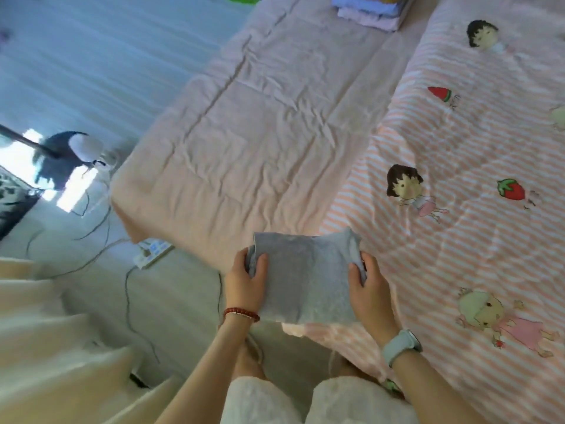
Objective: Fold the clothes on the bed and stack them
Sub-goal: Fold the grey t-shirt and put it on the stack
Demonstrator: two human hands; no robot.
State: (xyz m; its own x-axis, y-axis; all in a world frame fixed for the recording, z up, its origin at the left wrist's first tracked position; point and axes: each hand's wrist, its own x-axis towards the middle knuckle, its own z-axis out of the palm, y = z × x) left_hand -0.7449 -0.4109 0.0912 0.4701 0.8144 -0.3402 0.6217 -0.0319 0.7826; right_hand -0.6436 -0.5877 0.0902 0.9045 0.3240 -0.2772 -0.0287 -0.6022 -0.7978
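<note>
Left hand (246,278) and right hand (368,289) clasp folded grey garment (305,280) by its sides; stack (371,12) at one o'clock on bed (269,117).

1 grey garment (302,280), 2 hands (247,281) (368,289), 1 stack (371,9) at bed's (260,123) far edge, 1 power strip (153,251).

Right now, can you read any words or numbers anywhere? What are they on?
No text can be read.
Striped blanket: small dark marks beside the strawberry and the watermelon slice, too blurred to read.
Power strip on the floor: blue marks, too small to read.
Watch: its face is turned away.
Grey cloth in the hands: no print shows.
</note>
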